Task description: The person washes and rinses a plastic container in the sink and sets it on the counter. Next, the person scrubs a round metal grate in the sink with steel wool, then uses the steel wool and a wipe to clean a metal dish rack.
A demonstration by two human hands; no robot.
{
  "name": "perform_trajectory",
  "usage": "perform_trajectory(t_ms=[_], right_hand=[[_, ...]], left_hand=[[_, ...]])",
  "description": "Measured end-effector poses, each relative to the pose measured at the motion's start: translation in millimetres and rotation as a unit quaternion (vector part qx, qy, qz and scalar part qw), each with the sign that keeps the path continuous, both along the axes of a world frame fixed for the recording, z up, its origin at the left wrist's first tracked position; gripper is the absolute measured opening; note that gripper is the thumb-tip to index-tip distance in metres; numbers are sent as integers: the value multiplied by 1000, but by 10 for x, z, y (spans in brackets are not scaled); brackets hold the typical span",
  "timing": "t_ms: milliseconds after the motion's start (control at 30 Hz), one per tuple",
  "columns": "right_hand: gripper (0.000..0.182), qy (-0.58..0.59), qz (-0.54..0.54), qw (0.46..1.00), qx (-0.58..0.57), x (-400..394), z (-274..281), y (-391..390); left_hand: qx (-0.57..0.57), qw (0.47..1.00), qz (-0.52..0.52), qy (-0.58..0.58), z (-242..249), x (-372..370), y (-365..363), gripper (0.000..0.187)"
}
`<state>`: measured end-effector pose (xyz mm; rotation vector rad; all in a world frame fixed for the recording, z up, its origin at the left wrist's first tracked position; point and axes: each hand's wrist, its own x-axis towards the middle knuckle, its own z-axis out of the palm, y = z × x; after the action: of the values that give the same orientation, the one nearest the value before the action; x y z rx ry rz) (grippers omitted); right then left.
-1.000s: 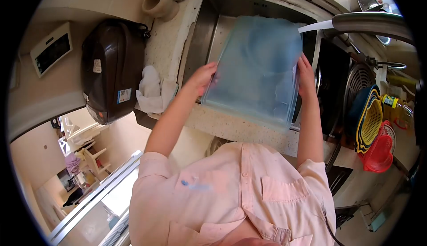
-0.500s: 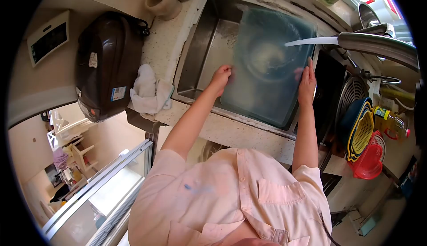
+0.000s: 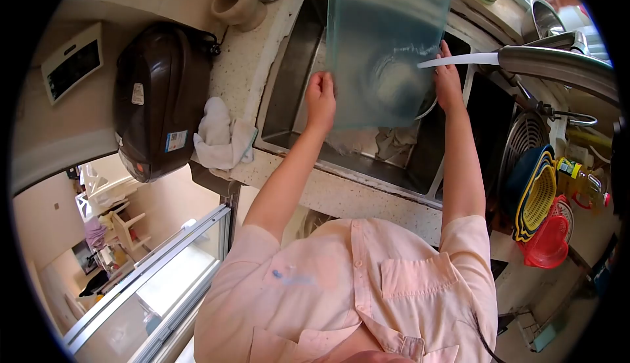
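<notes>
A translucent blue-green rectangular panel (image 3: 387,15), wet and shiny, is held over the metal sink (image 3: 289,110). My left hand (image 3: 321,97) is closed on its left edge, and my right hand (image 3: 447,81) grips the right edge, fingers partly behind it. Water from the faucet (image 3: 551,64) runs onto the panel's lower right part, where ripples spread. Below the panel's near edge, a greyish crumpled cloth (image 3: 396,143) lies in the sink. Much of the basin is hidden behind the panel.
Left of the sink are a white cloth (image 3: 223,140), a dark brown appliance (image 3: 151,100) and a stone mortar (image 3: 237,5). To the right are yellow and blue baskets (image 3: 535,192), a red basket (image 3: 546,238) and a bottle (image 3: 584,179). A metal bowl (image 3: 546,21) stands upper right.
The panel has moved away from me and slightly left, with both hands moving the same way. The near part of the sink and the crumpled cloth in it now show.
</notes>
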<state>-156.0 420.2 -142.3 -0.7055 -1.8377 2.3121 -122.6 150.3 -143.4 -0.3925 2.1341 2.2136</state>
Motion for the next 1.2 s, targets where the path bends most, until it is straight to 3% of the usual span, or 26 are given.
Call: perform_trajectory(t_ms=[33,133,200,267,300,367,433,467,533,633,733,867,933,1000,1067,1200], right_hand=[[46,9,2,1000,-12,27,35,-14],[44,-30,80,989,124,177,92,56],[38,23,-12,951,309,355,342,120],[27,129,-152,858,473,453,720,262],[29,122,-196,744,627,477,826,530],[44,41,-316,636,703,447,926,892],[43,-93,-323,639,692,332,609,1428],[39,-200,-225,764,571,304,706,1565],[35,-51,-254,860,439,264,472,1850],[36,-143,-145,876,437,187,508,1884],[47,-33,-201,869,452,269,651,1499],[55,43,-111,697,707,539,853,739],[53,73,-15,706,704,723,943,105],[50,194,103,846,487,763,1017,-390],[53,128,158,912,357,739,1158,-716],[57,213,199,938,187,480,1178,-967]], left_hand=[[-24,999,4,29,46,33,-6,19],[-105,988,48,102,475,201,15,17],[-126,986,51,94,695,294,-94,16],[-116,988,64,85,941,375,-199,15],[-110,987,79,88,1020,403,-261,15],[-97,985,107,96,1153,452,-382,15],[-87,983,124,107,1274,510,-488,15],[-81,981,133,113,1319,538,-531,15],[-80,978,142,133,1353,580,-606,16],[-95,971,151,160,1338,669,-665,16],[-112,963,164,181,1282,710,-649,16],[-178,938,206,216,1304,743,-580,16],[-206,922,230,233,1292,761,-579,18],[-224,909,243,253,1240,788,-648,21],[-200,916,244,248,1263,815,-685,22],[-120,952,217,181,1268,809,-836,24]])
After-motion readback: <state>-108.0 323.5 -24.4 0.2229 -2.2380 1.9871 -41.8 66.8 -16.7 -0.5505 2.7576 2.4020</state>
